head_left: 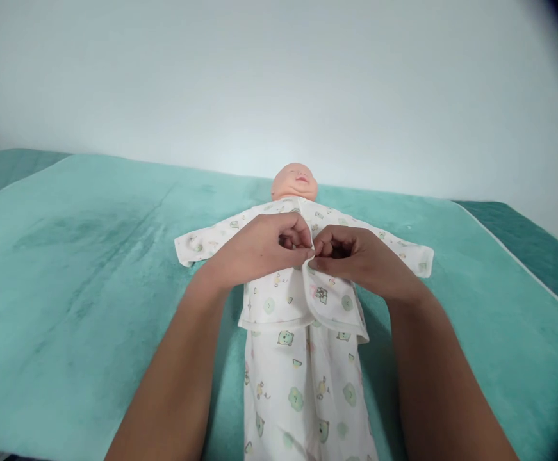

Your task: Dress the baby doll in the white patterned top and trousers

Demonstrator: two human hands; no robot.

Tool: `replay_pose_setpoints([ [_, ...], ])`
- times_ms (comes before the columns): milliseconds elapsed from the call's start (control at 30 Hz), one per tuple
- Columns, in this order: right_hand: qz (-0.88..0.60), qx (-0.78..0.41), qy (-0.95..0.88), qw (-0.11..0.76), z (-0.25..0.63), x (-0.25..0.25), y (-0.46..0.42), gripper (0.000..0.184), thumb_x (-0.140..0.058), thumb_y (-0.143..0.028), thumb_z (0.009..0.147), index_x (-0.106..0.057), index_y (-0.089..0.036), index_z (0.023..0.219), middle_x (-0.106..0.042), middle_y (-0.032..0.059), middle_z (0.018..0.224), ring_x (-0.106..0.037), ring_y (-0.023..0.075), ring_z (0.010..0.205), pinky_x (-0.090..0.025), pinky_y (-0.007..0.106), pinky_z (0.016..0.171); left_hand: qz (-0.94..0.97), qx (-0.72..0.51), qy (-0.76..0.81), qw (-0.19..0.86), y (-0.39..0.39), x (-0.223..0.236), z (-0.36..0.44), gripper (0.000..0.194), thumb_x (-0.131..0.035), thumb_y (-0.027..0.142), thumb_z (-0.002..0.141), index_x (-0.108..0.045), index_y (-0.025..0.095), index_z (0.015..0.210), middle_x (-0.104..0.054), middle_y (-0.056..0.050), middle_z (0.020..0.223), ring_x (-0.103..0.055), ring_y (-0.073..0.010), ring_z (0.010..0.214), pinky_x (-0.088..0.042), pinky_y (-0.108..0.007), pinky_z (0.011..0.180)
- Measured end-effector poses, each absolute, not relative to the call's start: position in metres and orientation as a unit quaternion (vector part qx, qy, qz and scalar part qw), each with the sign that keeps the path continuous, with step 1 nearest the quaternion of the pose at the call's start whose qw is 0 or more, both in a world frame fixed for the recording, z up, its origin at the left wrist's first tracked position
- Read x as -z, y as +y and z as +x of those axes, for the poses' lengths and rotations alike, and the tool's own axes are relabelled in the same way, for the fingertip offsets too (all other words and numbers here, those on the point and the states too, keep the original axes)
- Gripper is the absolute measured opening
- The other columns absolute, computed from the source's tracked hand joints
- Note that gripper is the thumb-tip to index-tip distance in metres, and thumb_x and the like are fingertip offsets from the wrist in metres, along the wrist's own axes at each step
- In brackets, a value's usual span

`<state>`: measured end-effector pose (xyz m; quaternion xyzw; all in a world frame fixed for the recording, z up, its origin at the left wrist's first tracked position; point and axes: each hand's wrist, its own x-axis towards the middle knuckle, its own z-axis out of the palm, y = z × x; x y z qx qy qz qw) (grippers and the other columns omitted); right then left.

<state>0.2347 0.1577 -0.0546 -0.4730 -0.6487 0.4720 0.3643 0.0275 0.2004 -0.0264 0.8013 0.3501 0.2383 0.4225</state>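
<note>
A baby doll (295,182) lies on its back, its head at the far end. It wears a white baby jacket (279,298) printed with small green animals, and matching trousers (302,397). Both my hands meet over the chest at the jacket's front opening. My left hand (269,240) pinches the front edge between thumb and fingers. From the other side, my right hand (350,253) pinches the same edge, fingertips almost touching the left ones. Whatever fastener may lie between the fingertips is hidden. Below the hands the front edges hang slightly apart at the hem.
A teal plush blanket (91,269) spreads under the doll, with a darker teal cover (528,250) showing at its sides. Behind it rises a plain pale wall (259,83). The jacket's sleeves stretch out to both sides.
</note>
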Motion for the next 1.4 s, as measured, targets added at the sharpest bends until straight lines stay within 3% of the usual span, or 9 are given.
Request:
replay_pose_setpoints([
  [300,-0.471,-0.478,-0.647,0.361,0.235,0.055,0.158,0.014,-0.071,-0.029,0.084,-0.061,-0.02,0.082,-0.044,-0.0051,0.065,-0.037,0.0089,0.059,-0.027,0.025,0.052,0.805,-0.242,0.355,0.408,0.2,0.03,0.03,0.005,-0.059,0.022,0.077,-0.06,0.023,0.082,-0.058,0.002,0.075,-0.049,-0.0118,0.065,-0.038,-0.025,0.055],
  [733,-0.452,-0.512,-0.636,0.359,0.238,0.052,0.157,0.027,-0.08,-0.035,0.077,-0.059,-0.02,0.086,-0.049,-0.003,0.074,-0.042,0.0104,0.066,-0.034,0.024,0.057,0.765,-0.275,0.338,0.475,0.203,0.035,0.034,0.009,-0.062,0.023,0.077,-0.06,0.022,0.086,-0.054,0.002,0.075,-0.047,-0.01,0.066,-0.036,-0.023,0.056],
  [933,-0.45,-0.514,-0.639,0.354,0.239,0.051,0.156,0.023,-0.07,-0.041,0.088,-0.061,-0.02,0.087,-0.055,-0.0027,0.067,-0.039,0.0085,0.057,-0.028,0.024,0.051,0.76,-0.281,0.33,0.485,0.204,0.035,0.034,0.009,-0.061,0.021,0.077,-0.059,0.021,0.086,-0.053,0.002,0.075,-0.047,-0.0098,0.067,-0.035,-0.023,0.057],
  [1400,-0.473,-0.488,-0.641,0.357,0.236,0.052,0.159,0.02,-0.064,-0.036,0.092,-0.06,-0.019,0.082,-0.054,-0.0036,0.063,-0.038,0.0079,0.056,-0.027,0.024,0.05,0.767,-0.292,0.324,0.47,0.204,0.039,0.034,0.012,-0.058,0.015,0.076,-0.056,0.022,0.085,-0.052,0.003,0.076,-0.046,-0.0099,0.068,-0.037,-0.024,0.058],
])
